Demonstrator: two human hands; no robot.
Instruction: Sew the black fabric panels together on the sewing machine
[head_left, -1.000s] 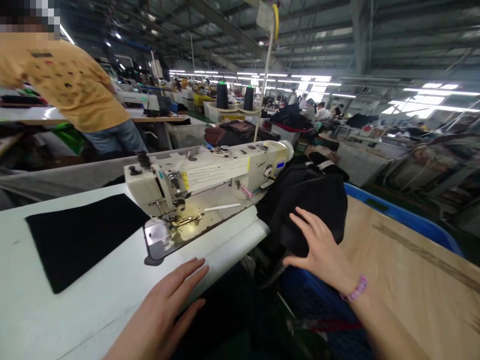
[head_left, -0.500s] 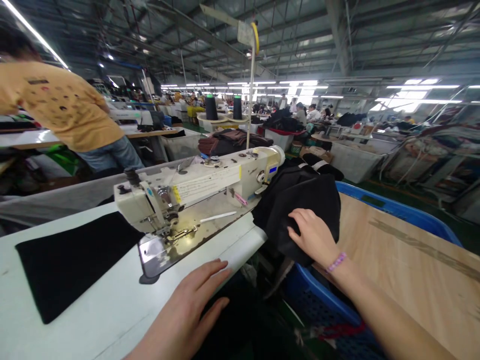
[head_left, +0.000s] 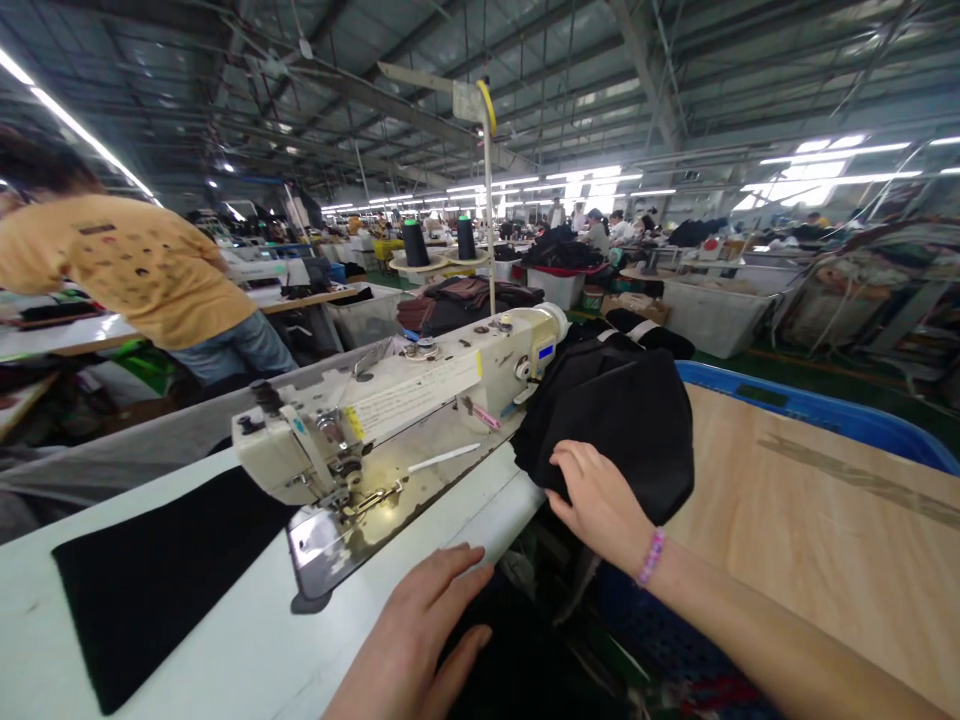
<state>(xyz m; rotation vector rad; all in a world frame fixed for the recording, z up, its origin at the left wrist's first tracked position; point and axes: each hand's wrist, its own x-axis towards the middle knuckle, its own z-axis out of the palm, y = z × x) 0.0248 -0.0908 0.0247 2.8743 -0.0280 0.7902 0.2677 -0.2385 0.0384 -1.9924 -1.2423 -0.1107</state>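
My right hand [head_left: 604, 505], a beaded bracelet at its wrist, rests against the near side of a pile of black fabric [head_left: 622, 410]. Its fingers are slightly bent, and the thumb is apart from them; I see no cloth pinched between. Over the front edge of the white table [head_left: 247, 640] is my left hand [head_left: 424, 625], open and holding nothing, fingers reaching forward. Beyond it stands a sewing machine [head_left: 420, 390], with no fabric under its needle area. A flat black fabric piece [head_left: 172, 570] lies on the table left of the machine.
A white pen-like stick [head_left: 442, 458] and a pink-handled tool [head_left: 484, 412] lie on the machine bed. At right, a wooden board [head_left: 810, 540] sits by a blue plastic basket [head_left: 847, 405]. Black thread cones [head_left: 415, 243] stand behind. A person in a yellow shirt [head_left: 135, 260] leans at left.
My right hand has slid left and nearer along the black fabric pile. My left hand has shifted slightly right and down in view. The camera view has also moved a little.
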